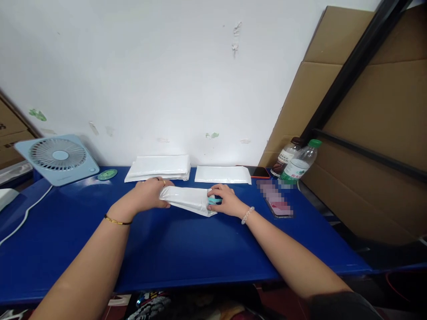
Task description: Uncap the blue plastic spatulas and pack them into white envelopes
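A white plastic mailer bag lies slightly raised over the blue table in the middle of the view. My left hand grips its left end, thumb below and fingers on top. At the right end, my right hand is closed on a small turquoise item at the bag's edge; most of that item is hidden by fingers and bag. Behind the left hand sits a stack of flat white mailers. One more flat white mailer lies behind the right hand.
A light blue fan stands at the left with its white cable, beside a green disc. On the right are a phone, two bottles and a blurred pink phone-like object. Cardboard borders the blue table.
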### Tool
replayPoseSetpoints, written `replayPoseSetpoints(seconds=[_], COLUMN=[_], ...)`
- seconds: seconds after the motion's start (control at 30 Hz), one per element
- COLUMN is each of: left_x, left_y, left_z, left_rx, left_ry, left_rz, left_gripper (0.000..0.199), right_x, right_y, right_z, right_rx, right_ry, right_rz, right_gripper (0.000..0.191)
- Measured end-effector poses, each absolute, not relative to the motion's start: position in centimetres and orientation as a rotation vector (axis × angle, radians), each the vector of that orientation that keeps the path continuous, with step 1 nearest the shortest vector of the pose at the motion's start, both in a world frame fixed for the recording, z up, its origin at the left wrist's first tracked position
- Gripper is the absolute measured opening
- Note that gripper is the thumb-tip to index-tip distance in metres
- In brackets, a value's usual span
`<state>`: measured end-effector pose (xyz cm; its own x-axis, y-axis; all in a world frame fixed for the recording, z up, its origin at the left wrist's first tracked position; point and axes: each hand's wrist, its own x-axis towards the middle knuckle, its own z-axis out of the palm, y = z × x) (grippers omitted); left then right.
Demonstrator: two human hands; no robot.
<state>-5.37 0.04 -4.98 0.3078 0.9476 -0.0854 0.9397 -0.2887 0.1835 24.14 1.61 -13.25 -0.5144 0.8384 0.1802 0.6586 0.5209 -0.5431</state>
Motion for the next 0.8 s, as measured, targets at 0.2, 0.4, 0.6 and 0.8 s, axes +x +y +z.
replayPoseSetpoints(seconds=[0.2,0.4,0.6,0.8], left_x=[-0.4,2.7,1.8,0.0], left_y=[0.2,-0.5,-0.7,0.0], left_z=[3.2,7.8,8.6,8.4], left_rx=[2.721,2.713,2.698,2.681], left_ry=[1.768,1.827,1.847,1.818], left_rz=[-0.257,-0.371,-0.445,-0.313], left_gripper=[0.051,0.050,0.052,0.049], right_x=[24.4,24.6,24.3,23.3], right_y=[1.9,2.0,1.6,1.3], right_z=[-13.5,-13.4,-13.4,-13.3], right_rx=[-1.154,-1.052,-1.111,-1.178], right_ry=[-2.337,-2.204,-2.327,-2.392], right_rz=[0.617,0.705,0.577,0.433], right_gripper=[0.052,0.050,0.056,0.062])
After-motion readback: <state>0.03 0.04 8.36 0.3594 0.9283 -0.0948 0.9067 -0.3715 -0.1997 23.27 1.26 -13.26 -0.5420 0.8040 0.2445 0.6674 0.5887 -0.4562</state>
